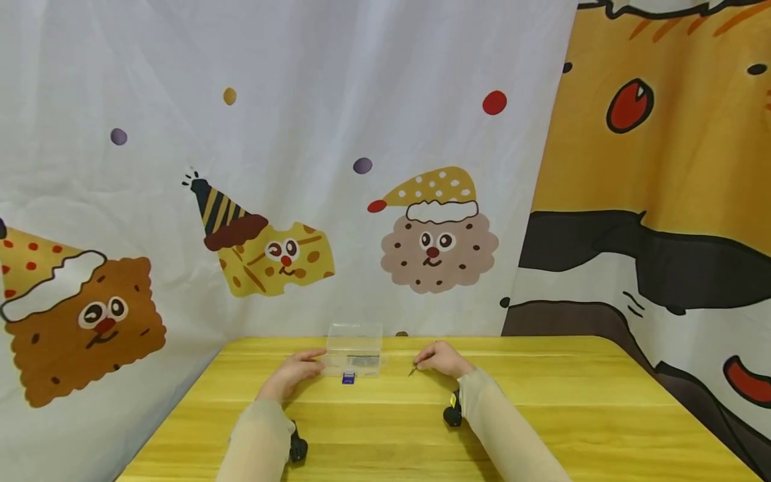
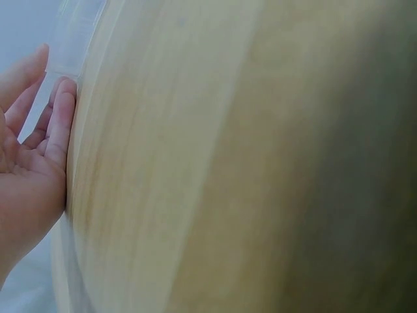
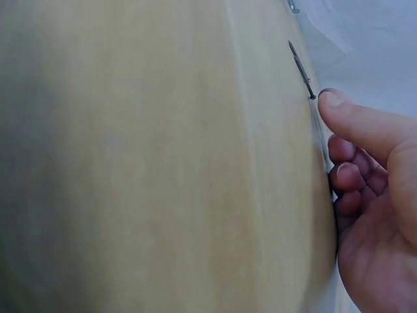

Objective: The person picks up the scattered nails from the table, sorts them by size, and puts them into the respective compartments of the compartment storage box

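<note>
On the wooden table stands a clear plastic box (image 1: 354, 340) with its lid raised at the back; a greyish strip shows inside. My left hand (image 1: 296, 370) lies at the box's left side, fingers fairly straight and touching its edge. In the left wrist view, the thumb and fingers (image 2: 60, 120) reach the box's corner (image 2: 75, 39). To the right of the box, my right hand (image 1: 444, 359) pinches a thin dark nail-like piece (image 3: 301, 68) near its headed end, point outward. Its other fingers are curled against the table; the index finger is mostly hidden behind the thumb.
A small blue piece (image 1: 349, 377) sits at the box's front edge. Another small metal piece (image 3: 293, 6) shows near the box at the top of the right wrist view. A cartoon-printed curtain (image 1: 361, 254) hangs behind the table (image 1: 373, 428).
</note>
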### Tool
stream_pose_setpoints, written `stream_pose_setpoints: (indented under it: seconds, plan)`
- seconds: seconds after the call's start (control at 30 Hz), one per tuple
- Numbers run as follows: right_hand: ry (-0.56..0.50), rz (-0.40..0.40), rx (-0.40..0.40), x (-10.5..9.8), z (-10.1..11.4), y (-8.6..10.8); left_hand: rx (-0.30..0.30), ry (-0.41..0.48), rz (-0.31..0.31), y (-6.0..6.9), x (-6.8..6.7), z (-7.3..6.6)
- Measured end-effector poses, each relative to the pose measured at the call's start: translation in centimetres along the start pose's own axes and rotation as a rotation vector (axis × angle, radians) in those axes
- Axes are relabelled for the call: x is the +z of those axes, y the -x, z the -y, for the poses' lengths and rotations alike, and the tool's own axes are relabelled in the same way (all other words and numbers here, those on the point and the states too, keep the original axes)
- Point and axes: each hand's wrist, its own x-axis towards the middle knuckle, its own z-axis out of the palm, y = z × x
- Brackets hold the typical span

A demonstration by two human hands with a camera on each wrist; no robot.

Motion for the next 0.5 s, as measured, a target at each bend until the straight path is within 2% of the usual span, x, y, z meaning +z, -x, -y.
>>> stream_pose_setpoints:
  seconds: [0.17, 0.5]
  plan:
    - [0.036, 0.003, 0.003, 0.08, 0.09, -0.04, 0.005, -0.031, 0.026, 0.03, -0.09, -0.37]
    - [0.046, 0.009, 0.04, 0.34, -0.63, -0.7, -0.006, -0.044, 0.024, 0.24, 0.01, -0.35]
